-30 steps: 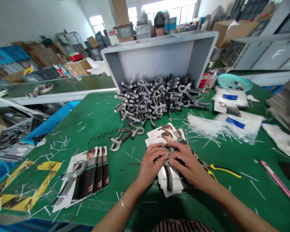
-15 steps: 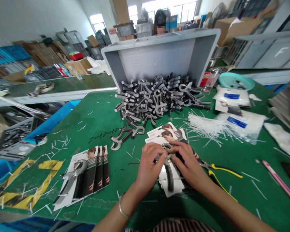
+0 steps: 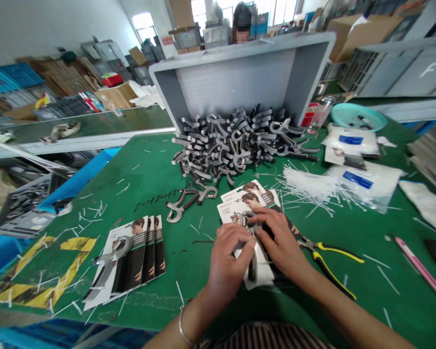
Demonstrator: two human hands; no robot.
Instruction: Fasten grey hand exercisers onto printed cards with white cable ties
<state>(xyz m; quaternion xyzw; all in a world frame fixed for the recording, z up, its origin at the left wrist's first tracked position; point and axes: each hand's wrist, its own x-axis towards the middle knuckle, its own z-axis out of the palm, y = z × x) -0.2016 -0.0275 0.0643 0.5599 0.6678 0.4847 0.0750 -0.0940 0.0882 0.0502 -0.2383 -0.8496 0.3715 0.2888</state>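
A grey and black hand grip strengthener (image 3: pixel 253 267) lies on a printed white cardboard card (image 3: pixel 262 277), just in front of me. My left hand (image 3: pixel 228 254) is closed on its left side, thumb and fingers pressed around the handle near the spring. My right hand (image 3: pixel 280 245) is bent over the right side, its fingertips pinching close to the spring; whether they hold a cable tie is too small to tell. The palms hide part of the strengthener. More printed cards (image 3: pixel 252 199) lie beneath and behind it. Yellow-and-black pliers (image 3: pixel 321 249) rest beside my right forearm.
A tipped grey crate (image 3: pixel 240 77) spills many grip strengtheners (image 3: pixel 232 145) onto the green table. Loose white cable ties (image 3: pixel 308 186) and plastic bags (image 3: pixel 370 186) lie right. Stacked cards with a strengthener (image 3: pixel 119 261) lie left. A pink pen-like tool (image 3: pixel 419 269) lies far right. Another person (image 3: pixel 241 22) is behind the crate.
My left hand has slid slightly down along the strengthener, so more of its spring shows. My right hand stays nearly in place. The view has shifted a little.
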